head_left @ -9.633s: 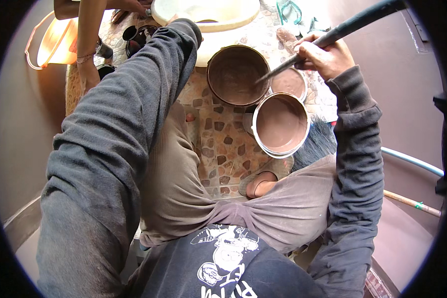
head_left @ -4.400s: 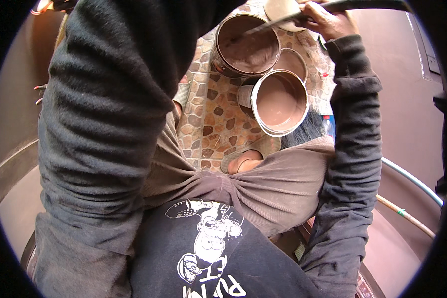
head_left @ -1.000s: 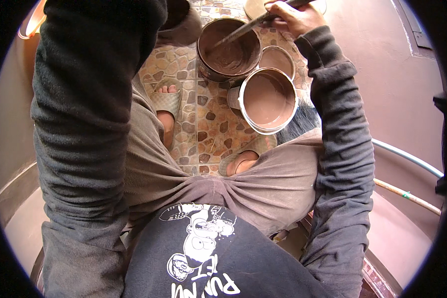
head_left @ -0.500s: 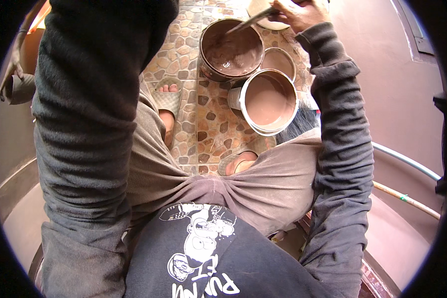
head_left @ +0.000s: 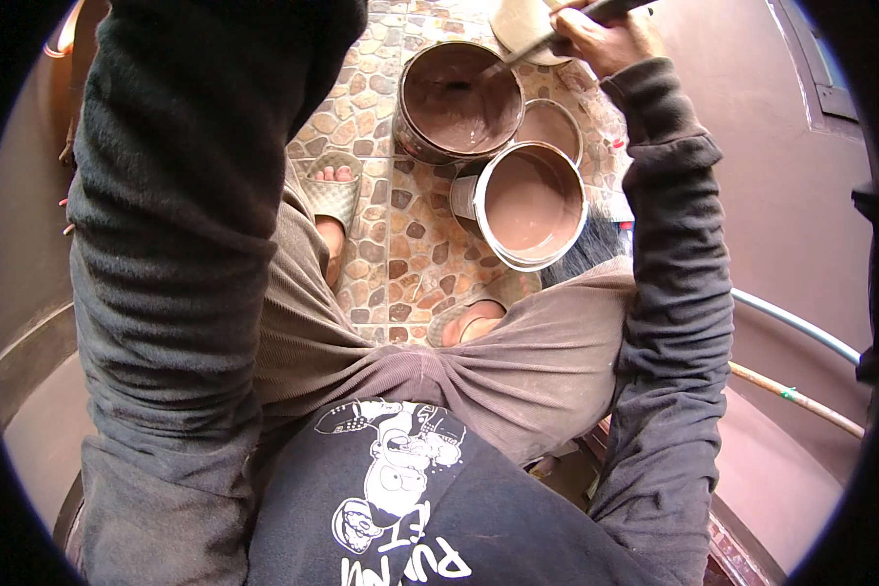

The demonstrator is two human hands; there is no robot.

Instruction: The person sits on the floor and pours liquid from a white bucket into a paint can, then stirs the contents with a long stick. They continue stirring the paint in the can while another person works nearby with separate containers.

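Toward the upper right, beyond the dark bucket (head_left: 412, 145), the person's right hand (head_left: 607, 37) is closed around a long stick (head_left: 529, 51), fingers wrapped tightly over it. The stick slants down to the left, its lower end inside the bucket, among the brown liquid (head_left: 459, 109). Half a second ago that end stood farther left, and a second ago it was close to the bucket's left wall; now it enters at the right part of the opening. The three containers keep the same arrangement: the white bucket (head_left: 520, 262) nearest the person, the smaller container (head_left: 578, 139) partly behind it, and the dark bucket to their left, all close together on the stone-patterned floor (head_left: 415, 234). Gone from the left edge is another person's hand with a dark cup, seen there half a second ago.

The right forearm, in a dark sleeve (head_left: 676, 215), rises nearly straight from the lower edge, then leans left at the wrist. The left arm's sleeve (head_left: 171, 244) runs up past the top edge; the left hand is out of view, so whether it grips anything cannot be told.
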